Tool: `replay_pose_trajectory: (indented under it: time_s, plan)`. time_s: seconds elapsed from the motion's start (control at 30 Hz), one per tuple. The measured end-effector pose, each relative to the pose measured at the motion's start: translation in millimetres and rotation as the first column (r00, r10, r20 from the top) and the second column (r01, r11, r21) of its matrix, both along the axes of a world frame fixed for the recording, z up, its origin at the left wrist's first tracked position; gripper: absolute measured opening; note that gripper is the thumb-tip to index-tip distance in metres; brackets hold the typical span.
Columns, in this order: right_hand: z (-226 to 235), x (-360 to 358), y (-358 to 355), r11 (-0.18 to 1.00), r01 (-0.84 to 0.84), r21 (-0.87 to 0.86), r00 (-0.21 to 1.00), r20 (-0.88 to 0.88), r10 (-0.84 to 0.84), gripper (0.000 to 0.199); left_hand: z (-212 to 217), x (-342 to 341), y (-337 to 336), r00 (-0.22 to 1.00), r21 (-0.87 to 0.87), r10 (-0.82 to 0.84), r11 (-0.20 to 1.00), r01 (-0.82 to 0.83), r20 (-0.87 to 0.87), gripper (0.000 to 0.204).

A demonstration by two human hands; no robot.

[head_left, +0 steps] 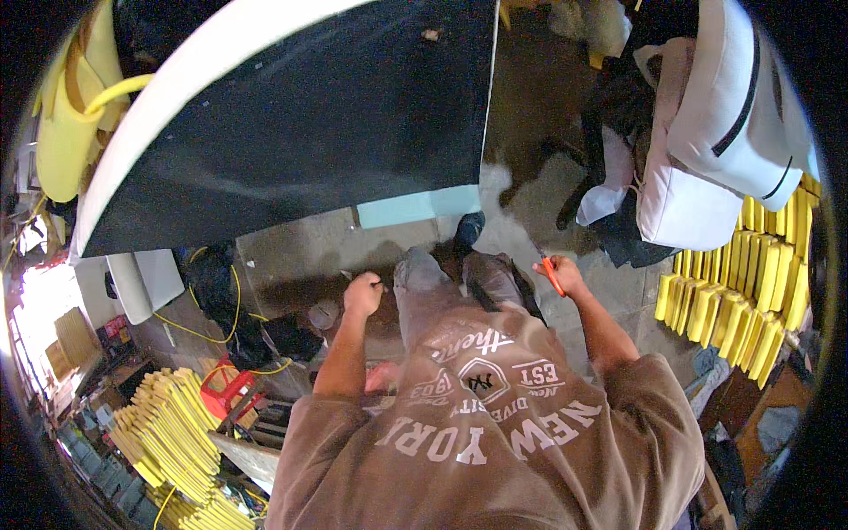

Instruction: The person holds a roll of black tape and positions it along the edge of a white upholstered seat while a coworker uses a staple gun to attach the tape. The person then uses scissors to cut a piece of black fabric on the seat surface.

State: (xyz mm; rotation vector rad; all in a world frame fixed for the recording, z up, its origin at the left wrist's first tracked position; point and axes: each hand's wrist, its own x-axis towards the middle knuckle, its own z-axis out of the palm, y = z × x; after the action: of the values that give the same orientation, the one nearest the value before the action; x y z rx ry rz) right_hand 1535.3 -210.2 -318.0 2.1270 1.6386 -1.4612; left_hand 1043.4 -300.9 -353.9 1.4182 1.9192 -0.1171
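My right hand (570,276) is closed round a slim tool with an orange handle (552,276); its tip is too small to tell its exact kind. To the left of my knees, my left hand (362,293) makes a fist, and what it holds, if anything, is too small to name. Ahead of both hands stands a large piece with a flat black cloth face (300,132) and a padded white curved rim (190,66). A pale blue strip (420,207) shows along its lower edge. Neither hand touches this piece.
Stacks of yellow-edged slabs lie at the right (724,291) and lower left (168,428). White padded pieces (698,185) are piled at the far right. A red plastic stool (228,393) and a yellow hose (234,309) are on the left. Grey floor (521,208) shows ahead.
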Motion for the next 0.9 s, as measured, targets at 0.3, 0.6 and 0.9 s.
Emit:
replay_pose_trajectory:
  time_s: [0.3,0.6,0.9]
  plan:
    - [-69.3,-15.0,-34.5,0.992,0.124,-0.001,0.987,0.108,-0.123,0.058,-139.3,145.9,74.9,0.95,-0.035,-0.012,0.999,0.024,0.313,0.037]
    - [-256.8,-33.6,5.8,0.996,-0.067,0.061,0.99,0.13,0.059,0.06,-336.3,209.6,140.6,0.965,0.243,-0.257,0.933,0.264,-0.06,0.067]
    - [-369.7,-66.6,-5.7,0.971,0.215,0.104,0.973,-0.106,-0.204,0.059,-421.5,193.6,162.4,0.677,0.415,-0.367,0.576,0.704,-0.638,0.071]
